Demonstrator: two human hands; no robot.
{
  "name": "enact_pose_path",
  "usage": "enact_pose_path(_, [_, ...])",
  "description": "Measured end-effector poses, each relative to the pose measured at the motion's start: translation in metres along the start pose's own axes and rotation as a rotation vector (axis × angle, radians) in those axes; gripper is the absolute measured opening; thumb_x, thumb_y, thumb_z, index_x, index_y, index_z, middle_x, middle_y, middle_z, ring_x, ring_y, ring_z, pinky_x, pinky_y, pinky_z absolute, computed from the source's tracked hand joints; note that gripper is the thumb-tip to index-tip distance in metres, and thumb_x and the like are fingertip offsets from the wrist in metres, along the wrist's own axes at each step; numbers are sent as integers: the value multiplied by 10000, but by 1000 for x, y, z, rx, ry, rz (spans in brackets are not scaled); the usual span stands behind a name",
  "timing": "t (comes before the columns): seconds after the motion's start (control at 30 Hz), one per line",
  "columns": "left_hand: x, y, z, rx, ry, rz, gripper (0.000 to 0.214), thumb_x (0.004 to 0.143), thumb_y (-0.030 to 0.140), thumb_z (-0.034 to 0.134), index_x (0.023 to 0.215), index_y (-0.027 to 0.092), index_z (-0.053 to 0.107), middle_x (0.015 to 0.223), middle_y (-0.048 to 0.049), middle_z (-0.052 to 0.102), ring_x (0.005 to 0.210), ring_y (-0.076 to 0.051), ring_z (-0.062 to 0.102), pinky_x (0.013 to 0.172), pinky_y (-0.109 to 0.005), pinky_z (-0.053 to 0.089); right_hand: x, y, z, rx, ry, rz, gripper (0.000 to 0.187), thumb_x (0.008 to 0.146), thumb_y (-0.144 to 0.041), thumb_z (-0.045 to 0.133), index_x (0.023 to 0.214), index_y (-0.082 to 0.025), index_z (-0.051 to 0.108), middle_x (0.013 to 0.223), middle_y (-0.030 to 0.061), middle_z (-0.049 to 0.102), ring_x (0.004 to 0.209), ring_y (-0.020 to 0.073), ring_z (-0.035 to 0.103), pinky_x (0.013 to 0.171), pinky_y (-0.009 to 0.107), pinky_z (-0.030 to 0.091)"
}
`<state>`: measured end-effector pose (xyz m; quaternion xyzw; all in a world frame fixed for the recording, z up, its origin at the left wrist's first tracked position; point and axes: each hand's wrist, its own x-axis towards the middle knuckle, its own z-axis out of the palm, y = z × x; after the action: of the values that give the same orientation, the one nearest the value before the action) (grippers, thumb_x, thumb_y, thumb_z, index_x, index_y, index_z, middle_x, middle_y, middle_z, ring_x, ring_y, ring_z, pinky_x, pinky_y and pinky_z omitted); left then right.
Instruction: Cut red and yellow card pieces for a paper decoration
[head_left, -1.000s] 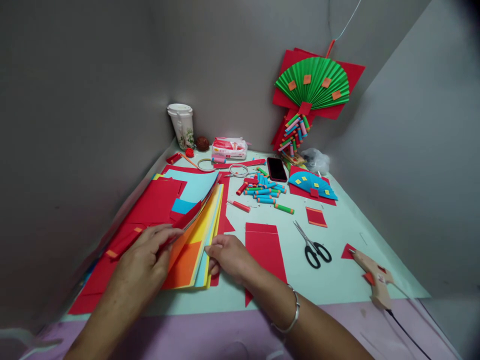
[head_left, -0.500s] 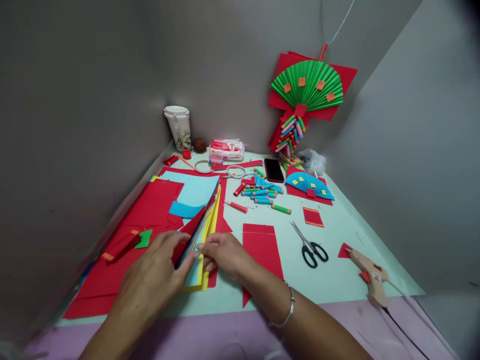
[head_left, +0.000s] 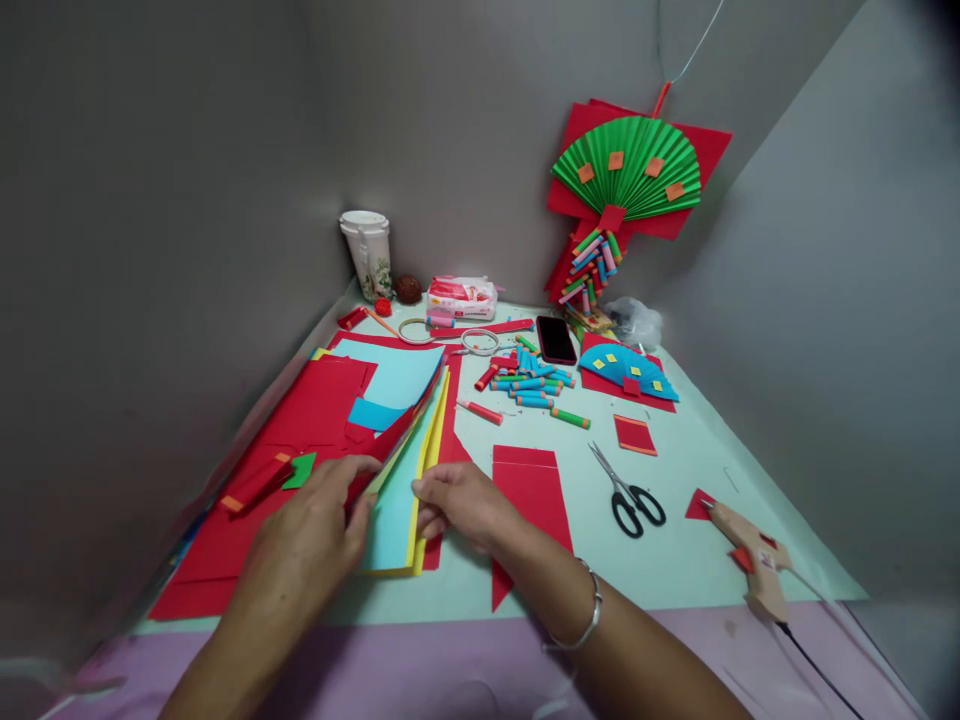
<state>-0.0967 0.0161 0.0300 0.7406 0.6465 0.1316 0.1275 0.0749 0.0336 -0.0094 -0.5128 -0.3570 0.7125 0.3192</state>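
Note:
Colored paper sheets (head_left: pixel 401 485) in red, blue and yellow stand partly lifted in front of me, fanned apart along their right edges. My left hand (head_left: pixel 319 530) grips the upper, red-sided part of the stack, thumb on one side and fingers on the other. With thumb and fingertips, my right hand (head_left: pixel 457 505) pinches the right edge of the light blue and yellow sheets. Larger red paper (head_left: pixel 202 550) lies under and left of my left hand, with a red paper roll (head_left: pixel 257 485) and a green paper piece (head_left: pixel 302 470) on it.
Scissors (head_left: pixel 626 490) and a glue gun (head_left: pixel 750 560) lie to the right. Behind are small paper rolls (head_left: pixel 532 385), a phone (head_left: pixel 556 340), a blue paper fan (head_left: pixel 626 368), tape rings (head_left: pixel 478 343) and a cup (head_left: pixel 367 255). A green fan decoration (head_left: pixel 630 165) hangs at the wall.
The sheets have spread wider, with more of the light blue one showing. My right hand has shifted slightly right along with the edge. The whole view has moved a little.

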Motion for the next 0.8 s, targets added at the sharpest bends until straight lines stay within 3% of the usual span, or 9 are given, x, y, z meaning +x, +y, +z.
enact_pose_path(0.2, [2, 1, -16, -18, 49, -89, 323, 896, 313, 381, 1117, 234, 604, 1097, -54, 720, 942, -254, 688, 759, -336, 499, -3, -2, -3, -42, 16, 37, 256, 930, -158, 585, 680, -140, 534, 498, -18, 583, 410, 89, 576, 444, 159, 473])
enact_pose_path(0.4, [0, -4, -14, -159, 179, 56, 411, 874, 263, 378, 1172, 219, 658, 1176, -82, 683, 1056, -241, 649, 881, -349, 497, 0, -3, 0, -65, 4, 7, 248, 936, -159, 574, 691, -147, 534, 518, -23, 593, 417, 86, 584, 447, 157, 472])
enact_pose_path(0.53, [1, -6, -15, -86, 112, -10, 449, 880, 257, 319, 943, 237, 764, 1186, -115, 654, 930, -247, 680, 740, -359, 526, 0, -7, 3, -73, -5, -9, 256, 924, -200, 611, 685, -152, 533, 524, -22, 597, 419, 86, 582, 443, 154, 464])
enact_pose_path(0.6, [0, -5, -16, -2, 87, -29, 439, 874, 246, 330, 885, 246, 769, 1247, -111, 629, 964, -259, 674, 758, -371, 523, 0, -10, 6, -72, -10, -16, 256, 924, -208, 613, 686, -155, 536, 520, -21, 597, 425, 88, 585, 439, 151, 458])
enact_pose_path(0.8, [-3, 6, -19, 122, -59, -41, 407, 911, 327, 331, 1072, 223, 689, 1256, -110, 618, 971, -276, 679, 749, -376, 508, -2, -20, 17, -93, -16, -63, 263, 925, -221, 623, 680, -165, 545, 522, -19, 593, 445, 87, 566, 459, 163, 454])
